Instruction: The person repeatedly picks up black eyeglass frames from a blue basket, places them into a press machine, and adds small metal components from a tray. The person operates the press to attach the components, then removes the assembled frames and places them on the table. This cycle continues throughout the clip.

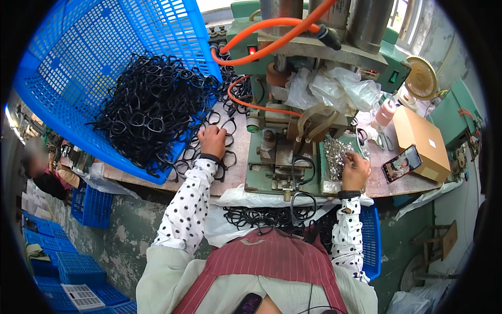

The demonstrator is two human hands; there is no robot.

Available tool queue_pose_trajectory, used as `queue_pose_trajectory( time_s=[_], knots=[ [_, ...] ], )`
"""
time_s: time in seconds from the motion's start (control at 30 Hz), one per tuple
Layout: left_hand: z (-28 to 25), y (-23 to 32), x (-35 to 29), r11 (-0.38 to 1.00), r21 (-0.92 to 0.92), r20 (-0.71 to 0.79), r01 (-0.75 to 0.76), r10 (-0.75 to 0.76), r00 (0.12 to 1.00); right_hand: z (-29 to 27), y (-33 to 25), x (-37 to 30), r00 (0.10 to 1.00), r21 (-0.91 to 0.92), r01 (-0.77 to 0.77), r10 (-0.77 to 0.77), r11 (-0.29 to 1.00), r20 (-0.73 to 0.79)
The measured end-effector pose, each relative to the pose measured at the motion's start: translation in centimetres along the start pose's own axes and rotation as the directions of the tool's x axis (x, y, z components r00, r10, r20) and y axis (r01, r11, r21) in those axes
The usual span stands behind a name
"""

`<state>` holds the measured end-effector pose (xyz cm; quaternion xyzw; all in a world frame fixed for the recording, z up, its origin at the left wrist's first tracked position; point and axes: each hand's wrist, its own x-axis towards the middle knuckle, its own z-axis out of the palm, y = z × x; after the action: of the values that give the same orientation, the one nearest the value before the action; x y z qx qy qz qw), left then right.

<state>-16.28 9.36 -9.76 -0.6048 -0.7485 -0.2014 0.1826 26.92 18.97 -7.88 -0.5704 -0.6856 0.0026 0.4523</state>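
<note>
My left hand (212,142) is on the table beside the blue crate, its fingers curled on a black eyeglass frame (229,125) among several loose ones. Small metal parts (335,154) fill a shallow tray to the right of the machine. Over their right edge my right hand (356,171) is closed in a pinch; whatever sits between its fingertips is too small to make out. Another black eyeglass frame (304,170) is at the front of the green press machine (255,175), one lens ring hanging below the table edge.
A large blue crate (68,78) heaped with black eyeglass frames (151,115) tilts at the left. Orange hoses (272,52) loop over the press. Scissors (384,140), a phone (401,163) and a cardboard box (418,138) lie to the right. More frames (256,215) rest below the table edge.
</note>
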Motion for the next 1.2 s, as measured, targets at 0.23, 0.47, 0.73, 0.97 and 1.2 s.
queue_pose_trajectory(
  time_s=[0.23, 0.47, 0.73, 0.97, 1.2],
  knots=[
    [-8.6, 7.3, -2.1, 0.785, -0.59, -0.16, 0.191, -0.346, 0.925, -1.6, -5.6, 1.0, 0.918, 0.516, -0.297, 0.092, 0.804, 0.385],
    [-14.4, 15.0, -1.6, 0.67, -0.389, -0.531, -0.632, 0.397, 0.749, -5.4, -13.2, 1.2, 0.936, 0.702, -0.185, -0.095, 0.688, 0.339],
    [-13.2, 19.4, -1.4, 0.423, -0.593, -0.509, -0.685, 0.462, 0.726, -5.1, -15.4, 0.8, 0.859, 0.63, -0.434, 0.085, 0.644, 0.505],
    [-13.5, 19.3, -2.4, 0.361, -0.475, -0.562, -0.802, 0.577, 0.593, -3.4, -16.7, 1.3, 0.887, 0.786, -0.437, 0.063, 0.437, 0.458],
    [-12.4, 19.0, -1.1, 0.257, -0.621, -0.445, -0.74, 0.662, 0.603, -1.8, -10.1, 2.2, 0.954, 0.592, -0.267, 0.119, 0.761, 0.277]
  ],
)
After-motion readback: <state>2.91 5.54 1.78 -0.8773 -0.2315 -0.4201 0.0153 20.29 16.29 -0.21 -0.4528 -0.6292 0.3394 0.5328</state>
